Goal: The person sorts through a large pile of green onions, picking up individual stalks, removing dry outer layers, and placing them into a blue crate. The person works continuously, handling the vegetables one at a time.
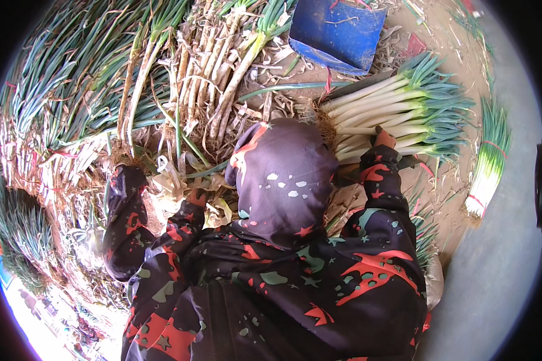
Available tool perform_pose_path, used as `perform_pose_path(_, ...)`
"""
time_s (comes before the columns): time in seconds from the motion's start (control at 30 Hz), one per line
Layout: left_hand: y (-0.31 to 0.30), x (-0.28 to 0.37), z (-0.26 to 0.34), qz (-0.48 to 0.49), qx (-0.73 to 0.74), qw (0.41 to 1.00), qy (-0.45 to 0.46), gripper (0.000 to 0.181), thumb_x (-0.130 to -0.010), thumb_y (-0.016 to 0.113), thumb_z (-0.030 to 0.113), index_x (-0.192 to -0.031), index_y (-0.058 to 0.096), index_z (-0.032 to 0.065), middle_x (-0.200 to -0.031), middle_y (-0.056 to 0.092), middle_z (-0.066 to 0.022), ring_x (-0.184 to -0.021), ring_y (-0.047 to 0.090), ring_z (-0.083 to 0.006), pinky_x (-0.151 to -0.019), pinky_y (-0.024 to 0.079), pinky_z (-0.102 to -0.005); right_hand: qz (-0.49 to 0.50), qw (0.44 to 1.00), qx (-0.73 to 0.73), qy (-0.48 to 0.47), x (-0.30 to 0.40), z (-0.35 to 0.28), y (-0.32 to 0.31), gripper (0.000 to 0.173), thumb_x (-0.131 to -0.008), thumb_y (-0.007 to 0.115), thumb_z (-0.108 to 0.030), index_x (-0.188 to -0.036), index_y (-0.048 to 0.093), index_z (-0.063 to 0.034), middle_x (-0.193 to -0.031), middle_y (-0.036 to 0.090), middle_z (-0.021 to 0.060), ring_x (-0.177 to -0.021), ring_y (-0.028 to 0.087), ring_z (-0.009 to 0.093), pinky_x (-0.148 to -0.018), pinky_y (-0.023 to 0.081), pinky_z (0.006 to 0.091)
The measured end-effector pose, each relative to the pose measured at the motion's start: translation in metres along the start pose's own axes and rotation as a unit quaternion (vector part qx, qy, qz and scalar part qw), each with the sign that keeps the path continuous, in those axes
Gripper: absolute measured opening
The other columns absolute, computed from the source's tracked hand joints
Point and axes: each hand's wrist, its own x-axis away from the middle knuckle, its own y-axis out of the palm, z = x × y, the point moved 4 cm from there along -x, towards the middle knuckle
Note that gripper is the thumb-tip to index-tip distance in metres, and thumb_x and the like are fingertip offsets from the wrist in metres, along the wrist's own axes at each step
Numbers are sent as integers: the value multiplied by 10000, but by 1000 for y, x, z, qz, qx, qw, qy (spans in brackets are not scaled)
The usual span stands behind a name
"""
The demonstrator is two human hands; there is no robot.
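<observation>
My right hand (385,139), at the end of a dark patterned sleeve, rests against the white stalks of a row of cleaned long green onions (379,108). Their roots point left and their cut green tops right. Whether its fingers are closed around one stalk cannot be told. A dark strip (354,87) shows beneath the row. My left hand (197,197) is low among dry, peeled onion skins (221,210), mostly hidden by its sleeve, so its grip is unclear. Dark patterned cloth (284,180) bulges up between the two hands.
Uncleaned long onions (207,67) with brown outer leaves lie ahead, and a large heap (95,76) fills the left. A blue plastic container (338,34) sits on the soil beyond the row. One tied onion bunch (488,158) lies at the right, beside grey floor (488,266).
</observation>
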Motion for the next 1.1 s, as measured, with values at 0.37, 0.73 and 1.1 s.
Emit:
perform_pose_path(0.37,13,-10,-13,-23,4,999,-37,335,-778,542,274,-1002,553,25,-896,623,-155,-848,599,-273,-748,457,-352,-20,973,145,-179,-49,-3,15,481,-653,705,-254,-982,556,64,-925,608,177,-839,568,278,-769,430,340)
perform_pose_path(0.73,53,-23,-77,-1,35,999,11,276,-763,531,250,-961,549,58,-850,617,-151,-787,598,-306,-709,455,-377,61,912,348,-207,-85,-25,-2,560,-575,686,-401,-950,577,0,-974,590,217,-902,566,324,-798,439,403)
perform_pose_path(1.1,-49,-39,168,168,48,968,177,282,-737,532,23,-1018,538,43,-922,559,-166,-865,543,-338,-753,445,-376,51,907,332,-254,5,-12,37,470,-743,563,-244,-1089,473,62,-1047,529,263,-977,505,385,-864,396,422)
